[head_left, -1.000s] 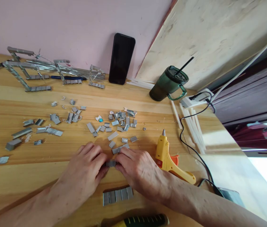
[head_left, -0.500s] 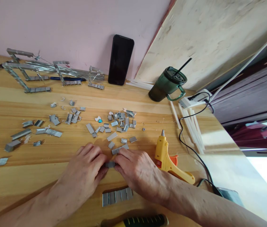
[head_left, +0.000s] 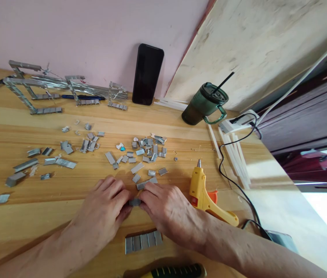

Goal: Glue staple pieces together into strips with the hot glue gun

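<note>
Head view: both hands meet low at the centre of the wooden table (head_left: pixel 21 216).
Held thing: a small grey staple piece (head_left: pixel 135 202), down on the table between the two sets of fingertips.
Left hand (head_left: pixel 105 210): fingers curled in, pinching the staple piece at its left end.
Right hand (head_left: pixel 166 208): fingers curled in, pinching its right end.
Key relation: the piece's long axis runs left to right, hand to hand; both hands touch it, neither nearer.
Near side: a row of staple strips (head_left: pixel 143 241) lies flat just toward the person, apart from both hands.
Right side: a yellow glue gun (head_left: pixel 202 191) lies near the right hand, not touching, nozzle pointing away.
Surface: loose staple bits (head_left: pixel 149 148) are scattered beyond the hands; staple frames (head_left: pixel 27 87) stand by the wall.
Room: pink wall, a dark phone (head_left: pixel 147 74) leaning against it, a green cup (head_left: pixel 205 103) with a straw.
</note>
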Demonstrator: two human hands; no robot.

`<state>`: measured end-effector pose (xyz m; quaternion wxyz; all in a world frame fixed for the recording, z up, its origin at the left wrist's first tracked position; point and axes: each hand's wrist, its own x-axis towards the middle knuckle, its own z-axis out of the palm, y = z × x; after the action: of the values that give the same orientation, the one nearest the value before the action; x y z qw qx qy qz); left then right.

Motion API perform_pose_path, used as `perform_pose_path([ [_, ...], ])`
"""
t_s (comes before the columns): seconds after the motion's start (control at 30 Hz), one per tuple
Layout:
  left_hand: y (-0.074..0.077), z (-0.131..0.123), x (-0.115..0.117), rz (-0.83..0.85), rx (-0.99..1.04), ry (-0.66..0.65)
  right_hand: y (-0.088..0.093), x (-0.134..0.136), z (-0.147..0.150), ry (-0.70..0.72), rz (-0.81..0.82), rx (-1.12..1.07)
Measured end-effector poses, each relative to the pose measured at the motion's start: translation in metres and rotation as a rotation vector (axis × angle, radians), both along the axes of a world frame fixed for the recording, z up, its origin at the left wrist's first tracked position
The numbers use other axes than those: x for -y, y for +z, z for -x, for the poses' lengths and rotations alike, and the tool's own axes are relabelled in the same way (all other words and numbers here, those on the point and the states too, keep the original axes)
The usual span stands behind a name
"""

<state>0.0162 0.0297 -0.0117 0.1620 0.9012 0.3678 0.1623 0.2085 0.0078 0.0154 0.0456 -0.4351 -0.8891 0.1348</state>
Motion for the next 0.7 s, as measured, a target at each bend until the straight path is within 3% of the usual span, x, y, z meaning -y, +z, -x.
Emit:
perform_pose_path([
  [0.43,0.01,0.001,-0.003,-0.009,-0.011,-0.045,0.0,0.0,0.001,0.011,0.003,-0.004],
  [0.7,0.006,0.0,0.0,-0.004,-0.011,-0.01,0.001,-0.001,-0.001,0.008,0.009,0.009],
])
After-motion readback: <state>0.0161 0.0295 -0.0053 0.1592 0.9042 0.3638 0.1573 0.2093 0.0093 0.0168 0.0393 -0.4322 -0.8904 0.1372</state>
